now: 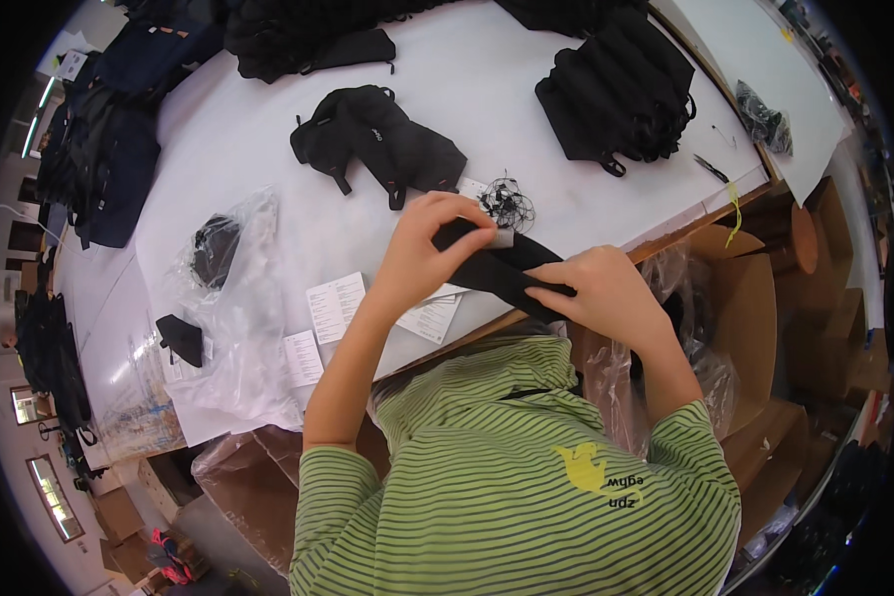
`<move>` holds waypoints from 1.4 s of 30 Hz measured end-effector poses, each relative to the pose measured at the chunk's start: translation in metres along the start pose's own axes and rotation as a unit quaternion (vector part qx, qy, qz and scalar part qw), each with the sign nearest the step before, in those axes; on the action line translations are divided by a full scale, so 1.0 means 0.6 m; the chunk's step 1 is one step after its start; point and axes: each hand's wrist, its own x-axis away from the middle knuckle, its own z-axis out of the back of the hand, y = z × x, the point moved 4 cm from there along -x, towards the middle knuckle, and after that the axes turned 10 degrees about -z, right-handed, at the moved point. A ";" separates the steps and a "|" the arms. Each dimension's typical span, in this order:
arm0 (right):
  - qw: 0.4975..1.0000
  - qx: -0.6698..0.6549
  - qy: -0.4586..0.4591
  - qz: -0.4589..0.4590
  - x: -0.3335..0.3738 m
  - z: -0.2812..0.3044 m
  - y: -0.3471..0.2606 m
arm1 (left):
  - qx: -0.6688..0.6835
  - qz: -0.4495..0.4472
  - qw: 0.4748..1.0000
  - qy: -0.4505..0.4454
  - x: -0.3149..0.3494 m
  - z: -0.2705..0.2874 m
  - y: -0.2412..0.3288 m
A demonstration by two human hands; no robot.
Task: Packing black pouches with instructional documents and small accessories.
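A folded black fabric piece (502,276) spans my two hands at the table's near edge. My left hand (432,241) pinches its upper left end, beside a small grey tag (504,238). At the lower right end, the thumb and fingers of my right hand (601,293) close on the fabric. Just beyond the held piece lies a tangle of thin black strings (507,205). Farther back rests a black fabric bag (372,137) with straps. Printed white paper slips (338,306) lie left of my left forearm, and others are partly hidden by the forearm.
Clear plastic bags (248,308) and a small black piece (181,340) lie on the white table (238,129) at left. A stack of black fabric bags (616,94) sits back right, near thread snips (710,169). Open cardboard boxes (745,288) stand below the right edge.
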 end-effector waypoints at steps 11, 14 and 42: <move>0.982 -0.124 0.132 0.060 -0.034 -0.043 -0.080 | 0.553 0.218 0.726 0.345 0.139 -0.055 -0.042; 0.981 -0.119 0.143 0.059 -0.036 -0.071 -0.081 | 0.527 0.237 0.723 0.379 0.123 -0.042 -0.028; 0.900 -0.386 0.203 -0.006 -0.035 -0.056 -0.051 | 0.507 0.297 0.749 0.306 0.118 -0.050 0.011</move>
